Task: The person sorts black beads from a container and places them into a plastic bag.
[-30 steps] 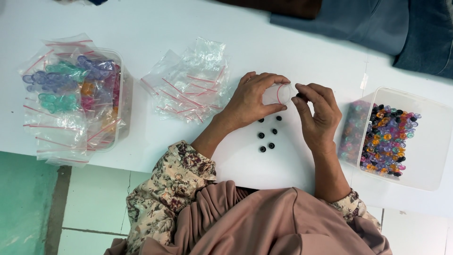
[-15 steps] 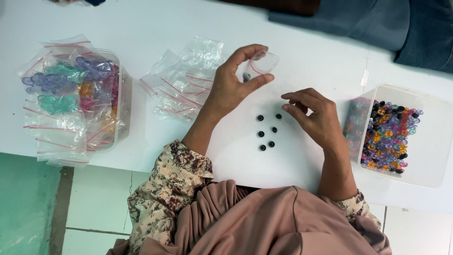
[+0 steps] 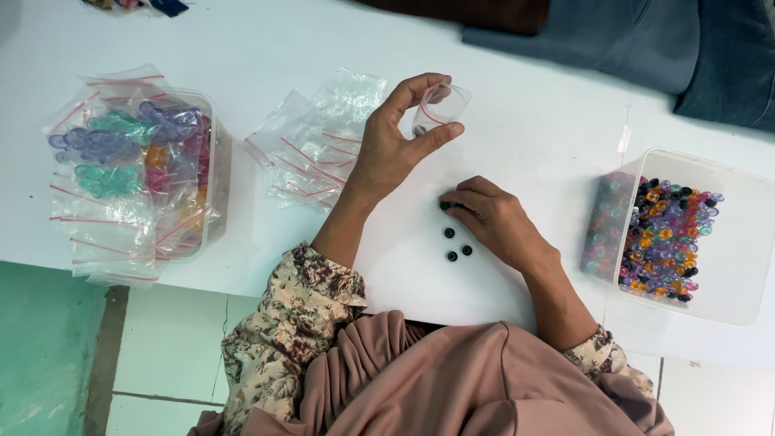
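Note:
My left hand (image 3: 395,149) is raised over the white table (image 3: 525,137) and pinches a small clear zip bag (image 3: 440,107) with a red strip, held open between thumb and fingers. A dark speck shows inside the bag. My right hand (image 3: 488,218) rests palm down on the table, its fingertips on a small black bead (image 3: 445,206). Three more black beads (image 3: 455,246) lie loose just below those fingertips.
A pile of empty clear zip bags (image 3: 319,145) lies left of my left hand. At far left a clear tub (image 3: 214,178) holds bags filled with coloured rings. At right a clear box (image 3: 726,242) holds several multicoloured beads. Dark cloth (image 3: 646,40) lies at the far edge.
My hands have come apart. The left hand lifted the small bag up and away; the right hand dropped to the table onto the black beads, fewer of which now lie loose.

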